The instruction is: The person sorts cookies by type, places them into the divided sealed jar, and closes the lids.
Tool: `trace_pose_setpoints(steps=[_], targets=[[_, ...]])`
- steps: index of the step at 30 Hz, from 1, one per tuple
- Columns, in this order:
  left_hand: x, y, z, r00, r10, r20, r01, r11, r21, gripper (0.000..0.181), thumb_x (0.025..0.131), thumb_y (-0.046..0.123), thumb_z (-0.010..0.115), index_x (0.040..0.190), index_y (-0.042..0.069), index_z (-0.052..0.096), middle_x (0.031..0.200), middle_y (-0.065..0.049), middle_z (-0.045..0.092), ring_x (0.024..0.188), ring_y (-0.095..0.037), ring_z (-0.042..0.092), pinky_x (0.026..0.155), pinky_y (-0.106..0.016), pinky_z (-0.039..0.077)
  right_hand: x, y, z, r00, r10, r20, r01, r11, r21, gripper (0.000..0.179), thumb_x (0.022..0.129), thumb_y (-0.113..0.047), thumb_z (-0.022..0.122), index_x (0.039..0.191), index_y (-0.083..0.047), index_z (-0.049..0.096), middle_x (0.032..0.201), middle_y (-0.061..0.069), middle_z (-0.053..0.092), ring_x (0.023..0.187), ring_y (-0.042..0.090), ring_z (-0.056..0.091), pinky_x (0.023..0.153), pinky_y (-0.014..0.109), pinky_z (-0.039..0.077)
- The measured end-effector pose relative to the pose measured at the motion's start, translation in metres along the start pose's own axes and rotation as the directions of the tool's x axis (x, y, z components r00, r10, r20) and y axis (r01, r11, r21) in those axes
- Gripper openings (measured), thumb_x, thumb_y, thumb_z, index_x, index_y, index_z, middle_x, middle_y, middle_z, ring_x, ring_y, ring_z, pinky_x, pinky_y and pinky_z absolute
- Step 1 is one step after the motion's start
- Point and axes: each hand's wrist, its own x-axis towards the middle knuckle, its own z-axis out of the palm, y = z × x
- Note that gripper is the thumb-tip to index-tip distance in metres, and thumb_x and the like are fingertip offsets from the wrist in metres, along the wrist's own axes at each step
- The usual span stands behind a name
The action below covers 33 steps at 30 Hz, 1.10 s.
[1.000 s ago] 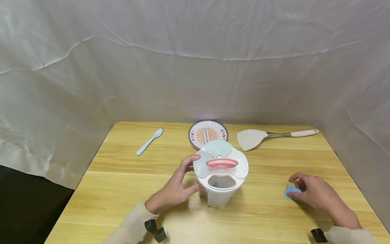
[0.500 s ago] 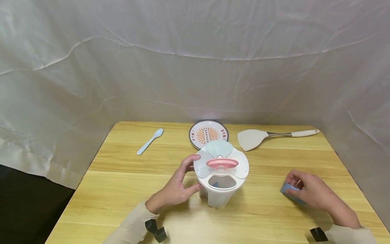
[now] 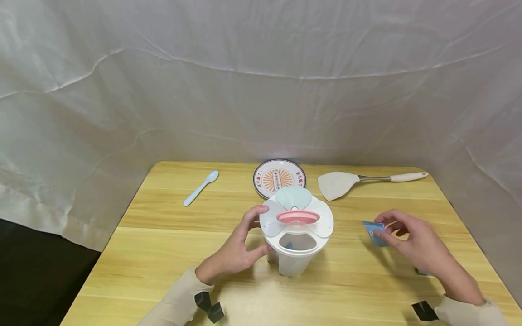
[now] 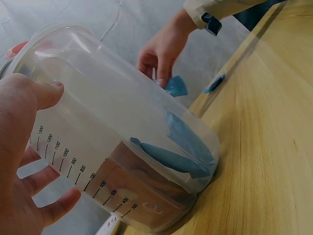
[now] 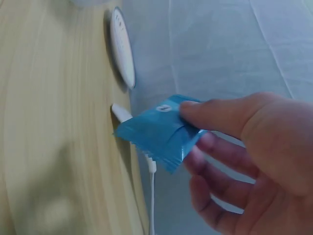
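Observation:
A clear plastic canister (image 4: 93,98) with printed volume marks stands on the table, its white lid split into coloured flaps. The pink flap (image 3: 298,218) is raised and the front opening is uncovered. My left hand (image 3: 236,253) grips the canister's left side, thumb in front and fingers behind. Inside it lie blue packets (image 4: 171,159) and a brown packet (image 4: 142,191). Right of the canister, my right hand (image 3: 422,244) pinches a small blue sealed packet (image 5: 159,128) between thumb and fingers, above the table. Another blue packet (image 4: 214,83) lies on the table, mostly hidden by the right wrist in the head view.
Behind the canister lies a round plate (image 3: 274,177) with a red and orange print. A white spatula (image 3: 336,184) is at the back right and a pale blue spoon (image 3: 200,188) at the back left. Grey cloth (image 3: 261,104) hangs behind the table.
My right hand has lifted a blue packet off the table and moved it left and away from me, uncovering another packet under the wrist. The left hand and canister have stayed in place.

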Motion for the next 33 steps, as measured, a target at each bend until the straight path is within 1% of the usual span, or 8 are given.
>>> trace_pose_setpoints(steps=[8,14,18,21,23,28,31,33], targets=[[0.001,-0.001,-0.001,1.000,-0.009,0.000,0.009,1.000,0.013,0.085,0.090,-0.001,0.083,0.160,0.008,0.035,0.165,-0.021,0.044,0.145,-0.021,0.053,0.116,-0.043,0.055,0.011,-0.030,-0.003,0.989,-0.069,-0.128,0.072,0.997,0.022,0.043,0.082,0.009,0.089,0.114,-0.017,0.075,0.094,0.000,0.080,0.085,-0.010,0.065,0.076,0.007,0.053],[0.001,-0.002,-0.001,1.000,-0.003,0.001,0.003,1.000,-0.004,0.084,0.090,-0.001,0.083,0.159,0.007,0.035,0.165,-0.021,0.044,0.145,-0.019,0.053,0.116,-0.043,0.056,0.014,-0.059,-0.007,0.969,-0.122,-0.216,0.136,0.990,0.048,0.047,0.076,0.014,0.090,0.111,-0.014,0.078,0.098,-0.005,0.079,0.090,-0.013,0.065,0.082,0.004,0.052],[0.000,-0.002,-0.001,1.000,-0.008,0.002,0.009,1.000,-0.011,0.084,0.090,-0.001,0.083,0.160,0.008,0.035,0.165,-0.021,0.044,0.144,-0.018,0.053,0.116,-0.042,0.055,0.015,-0.081,-0.008,0.933,-0.206,-0.296,0.242,0.966,0.088,0.045,0.073,0.016,0.088,0.110,-0.007,0.079,0.101,-0.005,0.078,0.093,-0.007,0.066,0.086,0.006,0.051],[0.000,-0.002,0.000,1.000,-0.012,0.000,0.012,1.000,-0.012,0.085,0.090,-0.001,0.083,0.160,0.008,0.035,0.165,-0.021,0.044,0.144,-0.019,0.054,0.116,-0.042,0.055,0.017,-0.097,-0.010,0.897,-0.263,-0.355,0.326,0.936,0.133,0.029,0.082,0.007,0.088,0.109,-0.002,0.079,0.102,-0.004,0.079,0.095,-0.004,0.067,0.089,0.008,0.051],[0.000,-0.002,0.000,1.000,-0.014,0.001,0.014,1.000,-0.014,0.085,0.090,-0.001,0.083,0.160,0.008,0.035,0.165,-0.021,0.044,0.143,-0.019,0.054,0.116,-0.042,0.055,0.020,-0.108,-0.012,0.877,-0.292,-0.382,0.375,0.913,0.162,0.019,0.091,-0.005,0.086,0.106,0.002,0.078,0.102,-0.002,0.079,0.096,-0.002,0.068,0.089,0.009,0.051],[0.000,-0.002,0.000,1.000,-0.018,0.007,0.018,1.000,-0.015,0.084,0.091,-0.001,0.082,0.160,0.009,0.035,0.164,-0.020,0.045,0.142,-0.020,0.054,0.116,-0.043,0.055,0.026,-0.132,-0.014,0.826,-0.362,-0.433,0.485,0.847,0.217,0.033,0.100,-0.023,0.081,0.099,0.010,0.076,0.100,0.003,0.079,0.097,0.001,0.069,0.090,0.011,0.052],[0.000,-0.002,-0.001,1.000,-0.021,0.010,0.021,1.000,-0.013,0.084,0.091,0.000,0.082,0.160,0.009,0.034,0.165,-0.020,0.045,0.143,-0.021,0.054,0.117,-0.042,0.054,0.029,-0.140,-0.014,0.798,-0.393,-0.457,0.536,0.809,0.239,0.037,0.100,-0.023,0.081,0.098,0.013,0.075,0.099,0.007,0.079,0.098,0.002,0.070,0.092,0.010,0.053],[0.000,-0.002,-0.001,1.000,-0.022,0.009,0.023,1.000,-0.013,0.084,0.091,0.000,0.082,0.160,0.009,0.035,0.165,-0.020,0.044,0.143,-0.021,0.054,0.117,-0.041,0.054,0.031,-0.145,-0.014,0.786,-0.407,-0.464,0.557,0.792,0.249,0.037,0.100,-0.023,0.081,0.097,0.014,0.075,0.100,0.007,0.079,0.099,0.002,0.071,0.093,0.010,0.054]])
